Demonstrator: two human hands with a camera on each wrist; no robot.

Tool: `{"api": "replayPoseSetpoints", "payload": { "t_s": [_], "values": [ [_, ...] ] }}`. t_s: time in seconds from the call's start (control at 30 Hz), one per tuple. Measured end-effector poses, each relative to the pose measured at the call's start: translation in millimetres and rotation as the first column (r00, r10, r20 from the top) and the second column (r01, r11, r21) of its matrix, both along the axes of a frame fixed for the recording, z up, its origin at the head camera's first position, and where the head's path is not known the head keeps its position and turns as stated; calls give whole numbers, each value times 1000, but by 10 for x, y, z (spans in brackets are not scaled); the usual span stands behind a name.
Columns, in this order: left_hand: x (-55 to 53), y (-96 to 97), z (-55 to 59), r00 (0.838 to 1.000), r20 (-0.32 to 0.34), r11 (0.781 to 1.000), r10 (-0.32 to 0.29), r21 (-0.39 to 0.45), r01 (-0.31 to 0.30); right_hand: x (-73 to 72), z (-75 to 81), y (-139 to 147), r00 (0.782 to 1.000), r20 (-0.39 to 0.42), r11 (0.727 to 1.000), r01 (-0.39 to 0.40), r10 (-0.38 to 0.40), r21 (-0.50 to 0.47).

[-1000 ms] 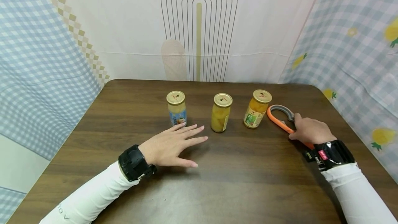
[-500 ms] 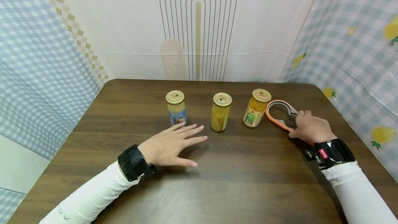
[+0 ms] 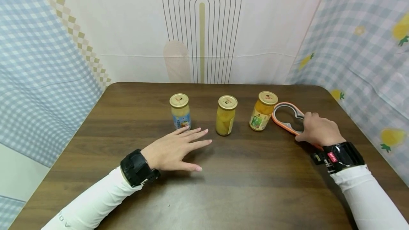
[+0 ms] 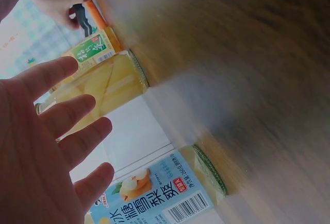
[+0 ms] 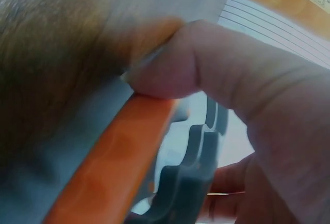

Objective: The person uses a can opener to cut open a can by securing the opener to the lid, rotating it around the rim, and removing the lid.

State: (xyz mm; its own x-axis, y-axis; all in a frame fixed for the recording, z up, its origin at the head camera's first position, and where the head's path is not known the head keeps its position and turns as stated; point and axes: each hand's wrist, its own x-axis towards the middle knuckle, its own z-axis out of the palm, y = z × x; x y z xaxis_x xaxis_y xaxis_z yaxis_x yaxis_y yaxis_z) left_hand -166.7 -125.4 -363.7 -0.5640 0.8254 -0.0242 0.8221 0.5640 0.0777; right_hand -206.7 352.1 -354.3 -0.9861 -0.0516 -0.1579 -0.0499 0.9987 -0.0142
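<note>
My right hand point(image 3: 321, 130) grips an orange and grey jar opener point(image 3: 284, 125) at the table's right side. In the right wrist view the thumb presses on its orange handle point(image 5: 111, 157), and the grey toothed inner edge point(image 5: 188, 177) shows beside it. The opener's loop end lies close to a jar of orange fruit point(image 3: 260, 114). My left hand point(image 3: 174, 150) is spread with straight fingers, just in front of a blue-labelled jar point(image 3: 181, 118); whether it touches that jar cannot be told. Between these two stands a jar of yellow fruit point(image 3: 225, 118). All three jars are upright with gold lids.
The brown wooden table point(image 3: 233, 194) has a white patterned cloth point(image 3: 134, 27) hanging behind its far edge. Checked blue cloths hang at the left point(image 3: 48, 56) and right point(image 3: 361, 66) sides.
The jar opener has turned in my right hand, so its loop now faces up more and looks wider. The left hand and the jars have stayed in place.
</note>
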Motion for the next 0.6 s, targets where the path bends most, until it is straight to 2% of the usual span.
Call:
{"api": "replayPoseSetpoints", "payload": {
  "t_s": [0.13,0.3,0.47,0.6],
  "values": [
    [0,0,1,1000,-1,1000,2,0,-2,-3,2,-15,999,-44,1000,-7,6,-17],
    [-1,1,-2,1000,1,1000,2,2,-2,19,-21,-24,989,-144,999,-22,15,-48],
    [0,-2,-3,1000,7,1000,7,1,-7,26,-53,-23,961,-275,996,-59,37,-71],
    [1,-4,-6,1000,10,1000,10,1,-10,13,-57,-24,943,-332,994,-66,32,-90]
  ]
}}
